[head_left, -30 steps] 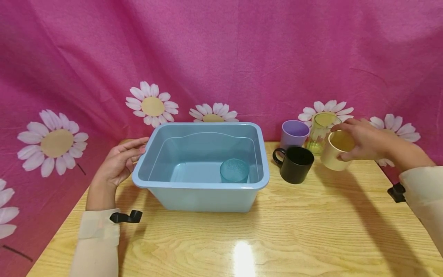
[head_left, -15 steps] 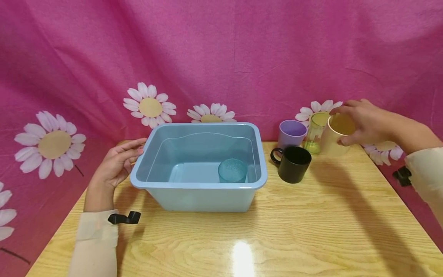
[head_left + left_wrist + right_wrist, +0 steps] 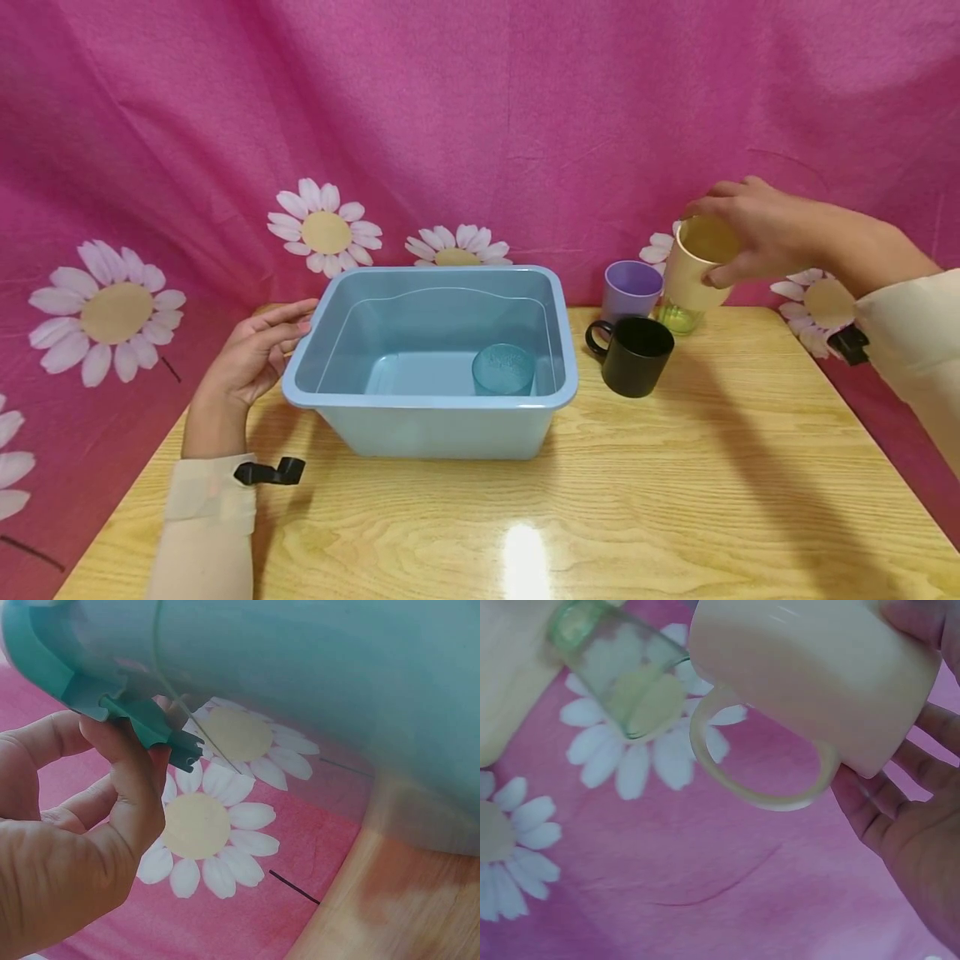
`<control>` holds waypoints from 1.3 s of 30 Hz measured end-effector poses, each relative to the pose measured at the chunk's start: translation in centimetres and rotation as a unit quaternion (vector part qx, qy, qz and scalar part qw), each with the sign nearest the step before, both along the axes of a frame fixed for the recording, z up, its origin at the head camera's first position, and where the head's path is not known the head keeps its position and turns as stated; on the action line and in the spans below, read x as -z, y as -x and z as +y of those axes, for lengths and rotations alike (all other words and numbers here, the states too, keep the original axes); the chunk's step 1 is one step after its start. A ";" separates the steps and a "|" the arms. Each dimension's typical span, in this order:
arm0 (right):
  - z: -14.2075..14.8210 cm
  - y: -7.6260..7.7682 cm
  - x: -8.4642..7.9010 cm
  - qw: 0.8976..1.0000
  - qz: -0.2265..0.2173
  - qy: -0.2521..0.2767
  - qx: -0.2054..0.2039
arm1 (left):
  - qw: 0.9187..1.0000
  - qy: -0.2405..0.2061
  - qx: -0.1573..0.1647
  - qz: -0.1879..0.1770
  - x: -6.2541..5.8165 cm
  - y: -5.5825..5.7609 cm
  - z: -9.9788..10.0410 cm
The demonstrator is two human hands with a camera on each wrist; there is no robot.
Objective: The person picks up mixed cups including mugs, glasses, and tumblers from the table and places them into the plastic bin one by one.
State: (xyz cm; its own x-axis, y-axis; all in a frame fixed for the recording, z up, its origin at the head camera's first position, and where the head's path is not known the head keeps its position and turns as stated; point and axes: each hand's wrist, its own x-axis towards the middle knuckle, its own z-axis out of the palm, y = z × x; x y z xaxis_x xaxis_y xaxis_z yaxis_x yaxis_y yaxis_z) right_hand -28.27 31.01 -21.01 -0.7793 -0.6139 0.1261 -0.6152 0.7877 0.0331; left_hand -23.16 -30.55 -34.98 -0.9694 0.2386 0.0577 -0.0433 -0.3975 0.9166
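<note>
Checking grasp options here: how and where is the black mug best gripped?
Probably by the rim, from above on the right: the black mug stands upright, mouth up, its handle points toward the tub, and the purple cup is close behind.

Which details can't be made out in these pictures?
Head view: most of the green glass, hidden behind the cream mug.
Head view: purple cup, lower part behind the black mug.
Head view: teal cup, base behind the tub's near rim.
Right wrist view: right hand, partly beyond the right edge.
</note>
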 end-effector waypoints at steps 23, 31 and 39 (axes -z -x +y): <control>-8.3 -0.4 -4.6 0.997 0.013 -0.009 -0.078 | 1.000 -0.002 0.000 -0.003 0.2 -0.1 -0.1; -11.0 -0.6 -5.4 0.997 0.005 -0.001 -0.082 | 1.000 -0.001 0.000 -0.001 0.0 -0.1 -0.1; -12.9 -0.6 -5.1 0.996 -0.002 0.007 -0.083 | 1.000 -0.001 0.001 0.001 0.0 0.0 0.0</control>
State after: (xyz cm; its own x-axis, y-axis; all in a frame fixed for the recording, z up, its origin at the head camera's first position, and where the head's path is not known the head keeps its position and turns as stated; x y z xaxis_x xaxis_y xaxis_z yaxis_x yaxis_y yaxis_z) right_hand -27.70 18.15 -15.87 -0.6673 -0.7331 0.1316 -0.7376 0.6750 0.0201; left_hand -23.21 -30.53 -34.96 -0.9690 0.2397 0.0605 -0.0416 -0.3994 0.9158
